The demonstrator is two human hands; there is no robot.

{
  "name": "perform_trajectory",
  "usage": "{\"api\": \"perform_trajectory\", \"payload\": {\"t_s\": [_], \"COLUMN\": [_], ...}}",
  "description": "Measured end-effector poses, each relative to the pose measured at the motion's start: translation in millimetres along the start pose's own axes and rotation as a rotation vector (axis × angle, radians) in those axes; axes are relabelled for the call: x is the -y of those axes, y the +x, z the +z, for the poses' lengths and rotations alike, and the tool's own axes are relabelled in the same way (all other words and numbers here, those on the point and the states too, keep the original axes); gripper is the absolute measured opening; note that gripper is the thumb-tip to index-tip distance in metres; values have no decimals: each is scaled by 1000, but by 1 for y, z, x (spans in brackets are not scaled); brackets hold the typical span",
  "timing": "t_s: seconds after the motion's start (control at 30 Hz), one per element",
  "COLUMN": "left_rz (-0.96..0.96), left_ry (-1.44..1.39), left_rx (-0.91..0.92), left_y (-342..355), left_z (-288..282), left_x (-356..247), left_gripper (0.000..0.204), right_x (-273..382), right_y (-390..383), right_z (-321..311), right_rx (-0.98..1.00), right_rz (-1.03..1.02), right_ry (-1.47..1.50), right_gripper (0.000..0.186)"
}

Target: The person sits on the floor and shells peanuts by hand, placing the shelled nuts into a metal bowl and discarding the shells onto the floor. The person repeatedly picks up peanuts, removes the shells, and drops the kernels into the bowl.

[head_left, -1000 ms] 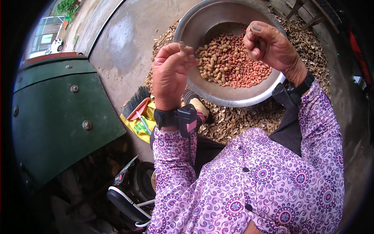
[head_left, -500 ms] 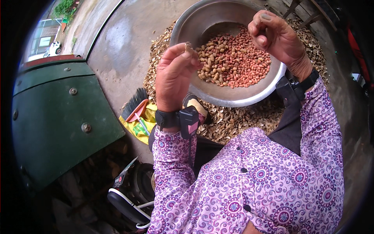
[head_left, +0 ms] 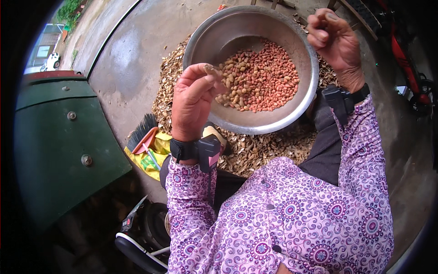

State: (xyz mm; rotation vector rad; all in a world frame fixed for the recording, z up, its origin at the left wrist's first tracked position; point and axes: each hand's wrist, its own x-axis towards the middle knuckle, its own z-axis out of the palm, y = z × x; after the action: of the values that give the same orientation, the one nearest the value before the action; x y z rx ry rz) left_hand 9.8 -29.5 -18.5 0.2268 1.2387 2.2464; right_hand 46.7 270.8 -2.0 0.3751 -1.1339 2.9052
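**Shelling at the metal bowl**

Left hand (head_left: pixel 194 102) pinches a peanut shell (head_left: pixel 211 70) at fingertips, at the bowl's (head_left: pixel 200 36) nine o'clock rim. Its long axis appears to run ten-to-four. Advisable: hold it over the kernels (head_left: pixel 260 80) while splitting. Right hand (head_left: pixel 333 41), one o'clock, is curled closed; contents cannot be determined.

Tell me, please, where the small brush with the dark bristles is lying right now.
In the head view, the brush lies on the concrete ground at the person's left, on a yellow bag, below and left of the left hand and beside the shell pile.
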Motion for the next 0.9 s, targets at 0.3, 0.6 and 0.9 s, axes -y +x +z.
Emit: {"api": "perform_trajectory", "payload": {"t_s": [0.3, 0.6, 0.9], "left_rz": [-28, -11, -31], "left_ry": [42, 17, -20], "left_rx": [4, -18, -22], "left_y": [1, 0, 3], "left_z": [-1, 6, 10], "left_x": [0, 0, 7], "left_gripper": [13, 15, 13], "right_x": [10, 15, 12], "right_y": [-4, -8, -7], "right_z": [-9, -14, -11], "right_rx": [-7, -55, -61], "right_rz": [10, 26, 95], "right_ry": [17, 9, -62], "right_gripper": [23, 28, 41]}}
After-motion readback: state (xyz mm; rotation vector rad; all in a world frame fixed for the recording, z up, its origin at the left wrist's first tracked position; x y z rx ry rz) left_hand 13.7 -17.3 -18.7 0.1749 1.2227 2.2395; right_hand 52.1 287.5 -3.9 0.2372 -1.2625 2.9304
